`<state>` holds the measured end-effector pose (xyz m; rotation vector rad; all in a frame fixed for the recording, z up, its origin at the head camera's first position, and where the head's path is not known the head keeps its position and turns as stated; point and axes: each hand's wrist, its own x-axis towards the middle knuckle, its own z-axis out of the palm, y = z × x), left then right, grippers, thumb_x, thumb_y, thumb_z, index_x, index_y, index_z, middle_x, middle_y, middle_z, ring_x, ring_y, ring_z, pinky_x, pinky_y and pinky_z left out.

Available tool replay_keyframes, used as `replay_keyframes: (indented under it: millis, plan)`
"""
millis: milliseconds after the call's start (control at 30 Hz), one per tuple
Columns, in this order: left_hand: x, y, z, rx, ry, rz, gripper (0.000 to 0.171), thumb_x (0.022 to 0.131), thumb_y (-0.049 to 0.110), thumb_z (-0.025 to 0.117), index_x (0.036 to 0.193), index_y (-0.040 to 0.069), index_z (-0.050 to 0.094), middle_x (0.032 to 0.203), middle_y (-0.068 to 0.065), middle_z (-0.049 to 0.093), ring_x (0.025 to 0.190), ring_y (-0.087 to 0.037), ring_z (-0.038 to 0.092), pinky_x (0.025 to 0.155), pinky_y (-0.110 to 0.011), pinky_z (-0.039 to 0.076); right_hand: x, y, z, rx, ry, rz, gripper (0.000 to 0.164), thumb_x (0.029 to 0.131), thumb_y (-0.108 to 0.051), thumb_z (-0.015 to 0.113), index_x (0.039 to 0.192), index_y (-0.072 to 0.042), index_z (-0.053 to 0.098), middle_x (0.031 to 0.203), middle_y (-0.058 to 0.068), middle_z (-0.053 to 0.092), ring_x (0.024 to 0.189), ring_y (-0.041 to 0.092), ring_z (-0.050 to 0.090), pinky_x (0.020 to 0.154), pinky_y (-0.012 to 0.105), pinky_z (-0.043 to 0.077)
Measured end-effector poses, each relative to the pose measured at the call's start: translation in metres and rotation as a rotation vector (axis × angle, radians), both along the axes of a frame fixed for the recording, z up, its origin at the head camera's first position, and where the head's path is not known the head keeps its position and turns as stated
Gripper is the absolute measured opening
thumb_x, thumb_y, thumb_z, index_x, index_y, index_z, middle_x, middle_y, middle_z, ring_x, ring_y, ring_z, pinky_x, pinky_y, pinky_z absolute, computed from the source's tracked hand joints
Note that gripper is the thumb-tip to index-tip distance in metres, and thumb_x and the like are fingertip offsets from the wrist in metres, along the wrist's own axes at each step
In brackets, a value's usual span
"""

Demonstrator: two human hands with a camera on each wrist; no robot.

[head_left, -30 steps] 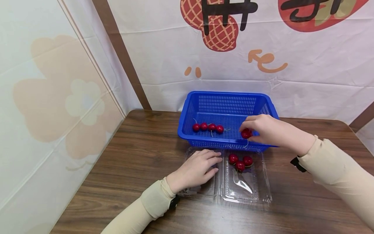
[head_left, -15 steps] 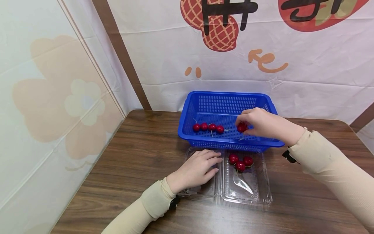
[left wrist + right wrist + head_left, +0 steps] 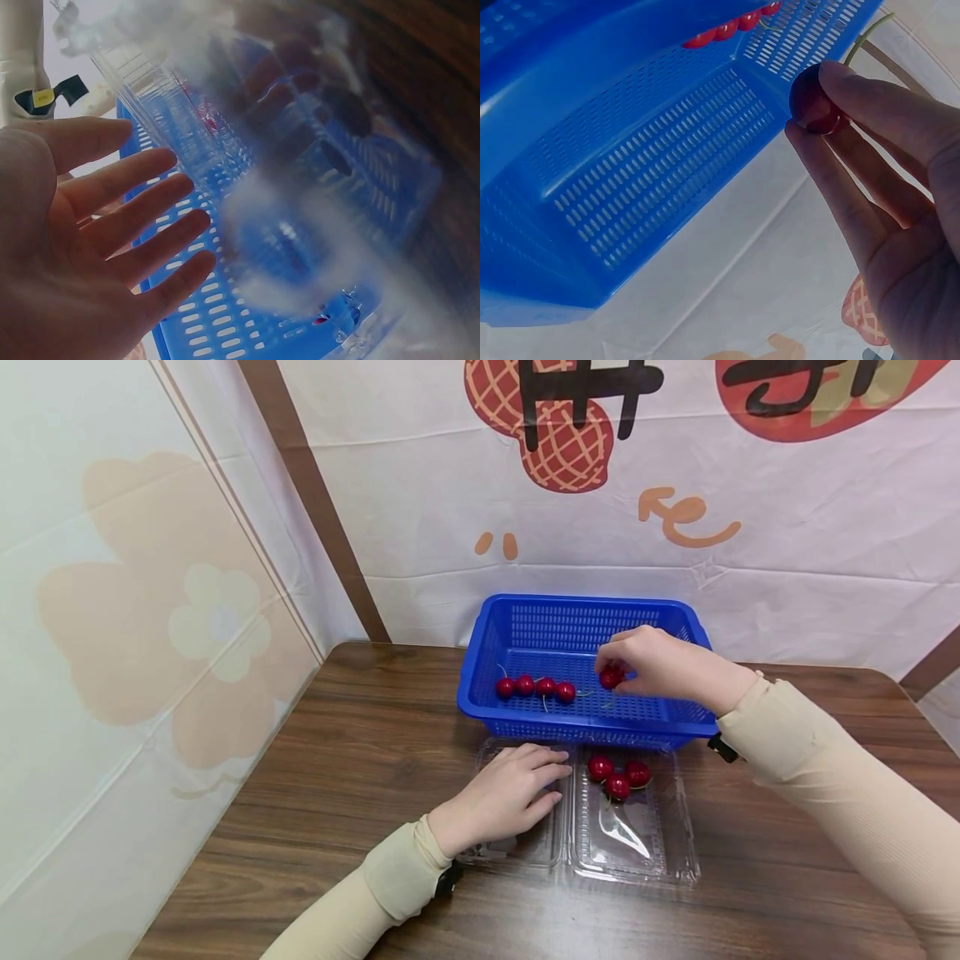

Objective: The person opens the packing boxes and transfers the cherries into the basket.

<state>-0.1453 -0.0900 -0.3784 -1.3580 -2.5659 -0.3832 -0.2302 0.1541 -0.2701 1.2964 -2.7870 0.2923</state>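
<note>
My right hand (image 3: 651, 667) is over the right part of the blue basket (image 3: 585, 724), pinching a red cherry (image 3: 814, 100) between thumb and fingertips. The cherry's green stem points away from the hand in the right wrist view. Several more cherries (image 3: 545, 687) lie in a row on the basket floor, left of this hand. My left hand (image 3: 510, 795) rests with relaxed, spread fingers over the left half of a clear plastic clamshell box (image 3: 678, 835). In the right half of the box, three cherries (image 3: 617, 787) sit close together near the back edge.
The basket stands at the back of the brown wooden table (image 3: 300, 793), right behind the clamshell. A white printed cloth (image 3: 420, 527) hangs behind the table, and another covers the left side.
My right hand has moved left and farther back over the basket, with the cherry still pinched in it. The left hand and the other cherries have stayed in place.
</note>
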Motion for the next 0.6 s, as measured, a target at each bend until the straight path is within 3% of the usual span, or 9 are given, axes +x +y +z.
replay_keyframes:
  millis: [600]
  plan:
    - [0.002,0.0,0.001,-0.009,0.012,0.008,0.033,0.089,0.028,0.054,0.117,0.013,0.064,0.126,-0.004,0.059,0.113,-0.017,0.049,0.093,-0.036,0.044,-0.028,-0.014,-0.004,0.056,-0.05,-0.061,0.023,0.069,-0.004,0.076,0.089,-0.009,0.068,0.089,0.009,0.07,0.08,0.021,0.063,0.071,0.038,0.057]
